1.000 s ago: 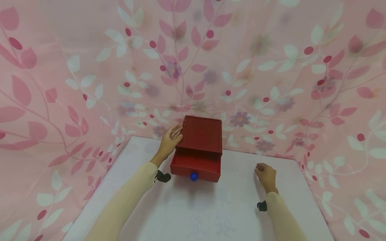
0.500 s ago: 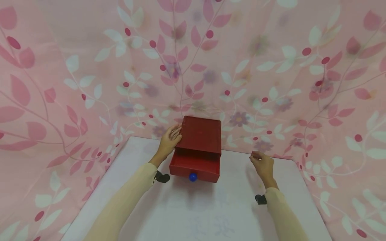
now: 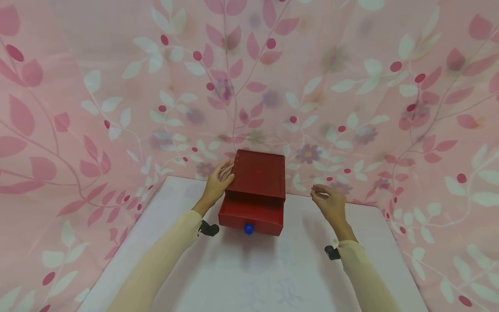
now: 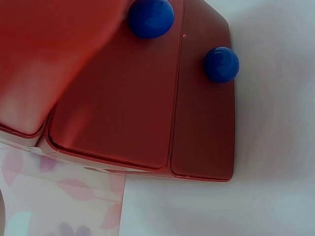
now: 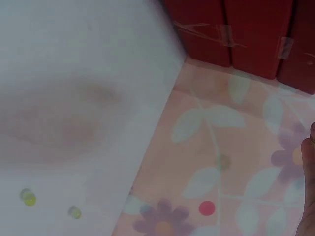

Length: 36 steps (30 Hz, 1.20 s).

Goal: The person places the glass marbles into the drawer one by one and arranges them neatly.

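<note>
A red drawer cabinet (image 3: 260,172) stands on the white table, its top drawer (image 3: 249,216) pulled out toward me. The drawer's visible inside is bare, with a blue knob (image 3: 249,229) on its front. My left hand (image 3: 216,183) rests against the cabinet's left side, fingers fairly straight. Lower drawers with blue knobs (image 4: 221,64) show in the left wrist view. Raised right of the cabinet, my right hand (image 3: 329,206) has thumb and fingertips together. It pinches a tiny yellow-green bead (image 5: 313,141), of which only a sliver shows in the right wrist view.
Two small yellow-green beads (image 5: 29,198) lie on the white table (image 3: 269,268) in the right wrist view. A pink floral cloth (image 3: 261,65) hangs behind the table and along both sides. Dark wrist cameras (image 3: 332,252) stick out from both sleeves.
My right hand has risen off the table at the right and moved up and left toward the cabinet. The left hand and the pulled-out drawer stay as they were.
</note>
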Motion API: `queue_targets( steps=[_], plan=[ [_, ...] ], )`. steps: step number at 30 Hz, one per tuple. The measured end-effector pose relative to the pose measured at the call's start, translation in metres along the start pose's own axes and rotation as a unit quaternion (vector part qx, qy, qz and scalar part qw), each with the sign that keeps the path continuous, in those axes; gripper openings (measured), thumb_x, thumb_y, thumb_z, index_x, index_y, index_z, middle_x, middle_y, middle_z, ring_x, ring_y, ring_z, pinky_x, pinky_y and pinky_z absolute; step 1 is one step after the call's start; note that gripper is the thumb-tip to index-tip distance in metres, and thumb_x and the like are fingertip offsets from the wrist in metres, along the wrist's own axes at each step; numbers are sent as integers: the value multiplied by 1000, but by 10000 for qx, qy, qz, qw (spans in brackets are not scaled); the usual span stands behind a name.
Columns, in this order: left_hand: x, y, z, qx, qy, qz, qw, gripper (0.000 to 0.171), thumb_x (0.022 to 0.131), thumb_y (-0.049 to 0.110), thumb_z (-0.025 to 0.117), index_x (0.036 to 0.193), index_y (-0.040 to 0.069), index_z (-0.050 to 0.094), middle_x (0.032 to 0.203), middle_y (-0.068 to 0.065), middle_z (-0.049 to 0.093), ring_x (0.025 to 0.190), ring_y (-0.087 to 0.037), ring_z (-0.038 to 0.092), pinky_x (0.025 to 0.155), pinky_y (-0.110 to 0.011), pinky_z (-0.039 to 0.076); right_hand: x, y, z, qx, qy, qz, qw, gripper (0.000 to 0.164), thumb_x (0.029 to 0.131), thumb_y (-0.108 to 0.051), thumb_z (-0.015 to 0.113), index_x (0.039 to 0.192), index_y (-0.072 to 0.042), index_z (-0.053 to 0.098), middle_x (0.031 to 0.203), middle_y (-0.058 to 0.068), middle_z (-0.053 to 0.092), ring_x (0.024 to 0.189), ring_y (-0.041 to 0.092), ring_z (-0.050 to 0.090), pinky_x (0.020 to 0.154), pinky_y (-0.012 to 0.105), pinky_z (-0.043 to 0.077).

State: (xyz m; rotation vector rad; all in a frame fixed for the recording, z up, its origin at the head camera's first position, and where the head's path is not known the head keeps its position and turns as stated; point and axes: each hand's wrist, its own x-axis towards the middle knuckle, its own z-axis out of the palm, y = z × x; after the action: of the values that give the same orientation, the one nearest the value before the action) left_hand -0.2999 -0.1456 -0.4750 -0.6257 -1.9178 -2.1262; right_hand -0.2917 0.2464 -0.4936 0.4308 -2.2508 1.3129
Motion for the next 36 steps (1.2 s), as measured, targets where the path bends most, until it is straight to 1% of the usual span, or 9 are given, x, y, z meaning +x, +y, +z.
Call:
queue_targets(
  steps=[6,11,15,17,22,27,30,33,36],
  plan=[
    [0,-1,0,-13,-4,42,10000,58,94,-7,56,146,-11,29,149,-35,29,139,-43,30,115,-43,30,4,-28,9,414,-65,-376,9984,24,79,7,76,102,4,73,97,16,73,85,32,72,71,18,58],
    [-1,-1,-1,25,-33,-18,10000,59,95,-5,57,147,-8,30,149,-34,29,139,-41,31,113,-37,34,4,-64,14,743,-138,-943,9927,26,74,16,75,99,11,71,94,23,71,82,39,70,73,39,60],
    [-1,0,-1,2,-39,-43,10000,59,95,-5,57,147,-8,30,150,-34,29,140,-41,30,112,-35,35,3,-92,17,1099,-341,-993,9884,26,73,19,74,98,14,69,94,28,69,81,44,69,72,52,58],
    [-1,0,-1,18,-28,-42,10000,59,95,-5,57,147,-8,30,149,-34,29,140,-41,30,112,-35,35,3,-101,19,1224,-412,-911,9874,26,73,19,74,99,14,69,94,29,69,82,45,68,72,52,58],
    [0,1,-1,71,-16,-40,10000,59,95,-4,58,147,-8,30,149,-33,31,139,-42,31,111,-32,37,2,-112,29,1430,-492,-919,9842,28,72,20,74,100,14,70,95,31,68,81,47,67,72,45,59],
    [0,3,-1,63,-15,-47,10000,59,95,-4,58,147,-9,30,149,-33,30,139,-42,31,114,-39,33,-2,-120,40,1642,-801,-1042,9776,30,72,21,73,101,16,68,95,31,68,82,44,68,73,45,60],
    [0,4,0,46,-20,-36,10000,60,95,-5,57,146,-12,28,149,-33,30,139,-43,30,115,-44,29,-5,-124,46,1537,-985,-1100,9770,30,73,19,75,102,15,69,94,28,69,82,41,69,73,48,60],
    [0,5,1,68,-12,-56,10000,60,95,-5,57,146,-14,27,149,-34,30,139,-43,31,115,-46,29,-8,-128,52,1446,-1206,-1102,9759,31,73,18,76,103,14,69,94,27,70,83,40,70,74,48,60],
    [0,6,1,76,-11,-83,9999,59,95,-5,57,145,-15,27,149,-34,31,139,-43,31,115,-46,29,-10,-130,56,1342,-1373,-1240,9735,32,73,18,76,104,14,68,95,26,70,83,39,70,73,46,60]
  ],
)
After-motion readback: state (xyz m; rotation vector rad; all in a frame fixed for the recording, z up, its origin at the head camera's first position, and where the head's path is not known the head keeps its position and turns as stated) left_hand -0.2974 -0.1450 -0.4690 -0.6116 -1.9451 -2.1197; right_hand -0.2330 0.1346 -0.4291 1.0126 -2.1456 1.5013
